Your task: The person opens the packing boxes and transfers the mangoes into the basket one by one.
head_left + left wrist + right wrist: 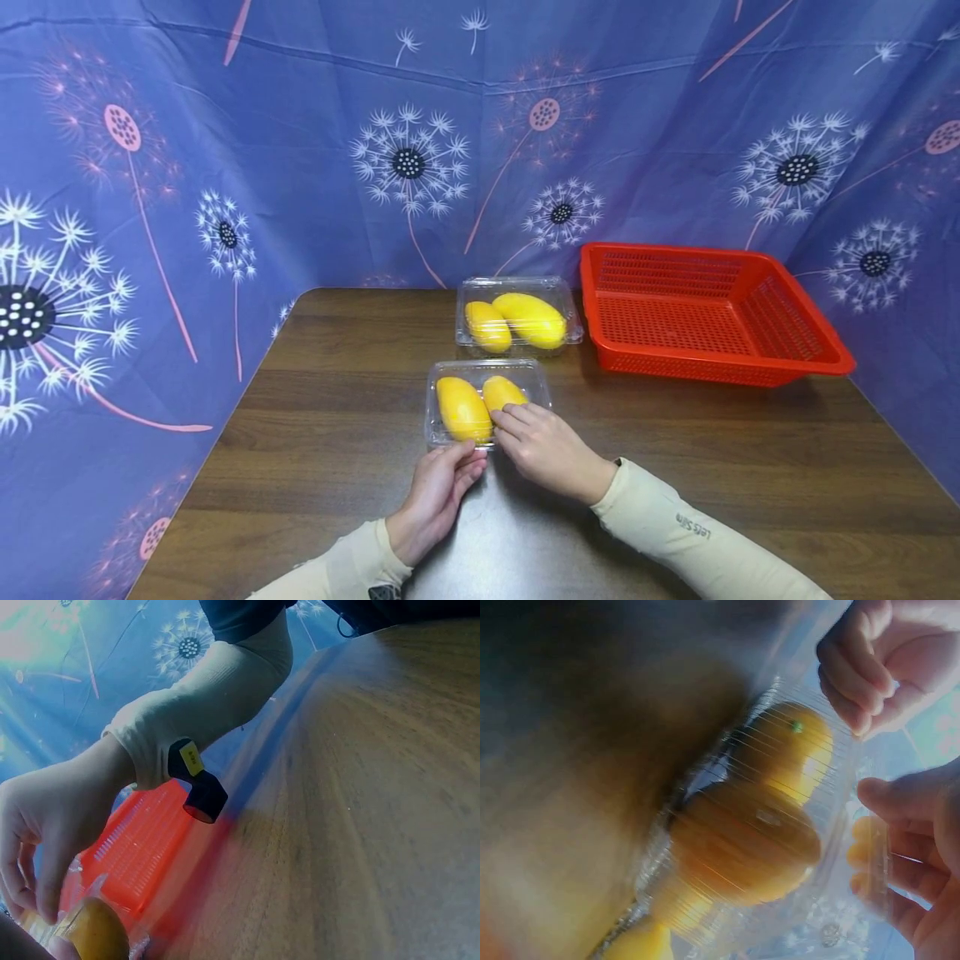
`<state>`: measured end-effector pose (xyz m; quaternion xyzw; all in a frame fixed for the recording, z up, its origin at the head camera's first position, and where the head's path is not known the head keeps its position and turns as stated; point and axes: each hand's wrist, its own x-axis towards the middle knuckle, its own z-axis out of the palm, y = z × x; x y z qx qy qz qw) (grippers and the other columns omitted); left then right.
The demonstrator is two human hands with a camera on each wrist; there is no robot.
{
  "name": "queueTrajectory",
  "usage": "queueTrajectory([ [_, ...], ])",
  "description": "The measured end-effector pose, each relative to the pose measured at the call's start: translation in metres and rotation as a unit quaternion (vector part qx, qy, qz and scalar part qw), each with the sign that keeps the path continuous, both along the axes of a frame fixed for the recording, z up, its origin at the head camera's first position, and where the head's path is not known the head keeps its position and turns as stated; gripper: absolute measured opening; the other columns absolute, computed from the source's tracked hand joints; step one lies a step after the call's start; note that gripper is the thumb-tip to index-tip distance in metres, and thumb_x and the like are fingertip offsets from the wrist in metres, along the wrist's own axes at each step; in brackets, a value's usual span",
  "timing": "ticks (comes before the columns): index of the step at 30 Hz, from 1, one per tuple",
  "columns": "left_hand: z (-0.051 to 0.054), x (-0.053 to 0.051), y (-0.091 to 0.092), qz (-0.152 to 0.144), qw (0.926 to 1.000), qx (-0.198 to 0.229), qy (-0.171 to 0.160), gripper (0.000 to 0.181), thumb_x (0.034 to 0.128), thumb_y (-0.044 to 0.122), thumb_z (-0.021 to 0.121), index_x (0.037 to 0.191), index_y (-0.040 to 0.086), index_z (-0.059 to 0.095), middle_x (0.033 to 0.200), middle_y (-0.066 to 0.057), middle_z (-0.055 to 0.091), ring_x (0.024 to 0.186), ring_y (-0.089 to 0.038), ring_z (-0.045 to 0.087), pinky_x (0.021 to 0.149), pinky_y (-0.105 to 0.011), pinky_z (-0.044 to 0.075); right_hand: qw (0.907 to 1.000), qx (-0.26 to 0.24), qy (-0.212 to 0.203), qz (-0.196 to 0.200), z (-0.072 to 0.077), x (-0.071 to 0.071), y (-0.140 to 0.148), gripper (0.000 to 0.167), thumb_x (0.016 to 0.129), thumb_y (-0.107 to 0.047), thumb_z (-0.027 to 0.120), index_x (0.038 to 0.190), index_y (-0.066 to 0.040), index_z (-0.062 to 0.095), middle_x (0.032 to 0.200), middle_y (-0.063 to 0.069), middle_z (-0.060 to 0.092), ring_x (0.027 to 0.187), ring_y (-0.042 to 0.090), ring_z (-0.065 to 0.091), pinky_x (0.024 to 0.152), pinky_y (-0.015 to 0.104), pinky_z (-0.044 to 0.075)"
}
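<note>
A clear plastic clamshell box (431, 417) holding two yellow mangoes, a left one (461, 408) and a partly hidden right one (502, 390), sits on the table in front of me. My left hand (438, 492) grips its front rim, thumb on top and fingers below. Over the box's front right part, the bent fingers of my right hand (551, 450) hold the clear plastic. In the left wrist view the right hand (52, 817) points down beside a mango (97, 930). Ridged plastic covers the mangoes (746, 840) in the right wrist view, where glare blurs the exact contacts.
Just behind stands a second clear box (573, 325) with two mangoes (529, 319) inside. A red perforated basket (720, 367) is at the back right of the wooden table (345, 392). Blue dandelion-print cloth (300, 167) hangs behind and at the sides.
</note>
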<state>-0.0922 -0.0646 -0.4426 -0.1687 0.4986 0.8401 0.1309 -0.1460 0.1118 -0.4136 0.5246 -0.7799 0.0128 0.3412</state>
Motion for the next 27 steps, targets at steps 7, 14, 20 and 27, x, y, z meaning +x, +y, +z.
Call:
queueTrajectory([
  [7,0.0,-0.001,0.003,0.007,0.9999,-0.009,-0.001,0.019,0.0934,0.007,0.054,0.106,-0.007,0.054,0.075,0.003,0.067,0.069,-0.004,0.064,0.067,-0.015,0.054,0.9999,0.008,0.01,-0.009,0.01,-0.001,0.0,0.054,0.102,-0.008,0.017,0.098,-0.005,0.071,0.1,0.006,0.072,0.094,0.021,0.065,0.085,0.034,0.056],
  [14,0.001,0.0,0.004,0.015,0.9999,-0.005,0.003,0.023,0.0928,0.006,0.054,0.11,-0.009,0.053,0.075,0.002,0.068,0.069,-0.005,0.066,0.07,-0.016,0.056,0.9998,0.02,-0.007,0.004,0.021,-0.006,0.002,0.032,0.097,-0.003,0.037,0.102,-0.003,0.069,0.099,0.006,0.07,0.092,0.021,0.064,0.084,0.033,0.055],
  [20,0.001,0.003,0.006,0.005,1.0,0.006,-0.001,0.012,0.0921,0.003,0.055,0.101,-0.004,0.054,0.074,0.0,0.068,0.069,-0.007,0.066,0.071,-0.018,0.058,0.9986,-0.03,-0.033,-0.027,0.052,-0.013,0.008,0.033,0.071,0.001,0.08,0.102,-0.002,0.067,0.096,0.008,0.068,0.088,0.022,0.065,0.084,0.033,0.058],
  [27,0.002,0.007,0.007,0.004,0.9999,0.004,-0.012,0.011,0.0929,0.007,0.058,0.099,-0.001,0.054,0.076,0.0,0.069,0.07,-0.007,0.066,0.072,-0.018,0.057,0.991,-0.072,-0.109,-0.025,0.062,-0.021,0.015,0.03,0.075,-0.007,0.081,0.103,-0.005,0.07,0.099,0.006,0.07,0.092,0.02,0.066,0.085,0.034,0.058],
])
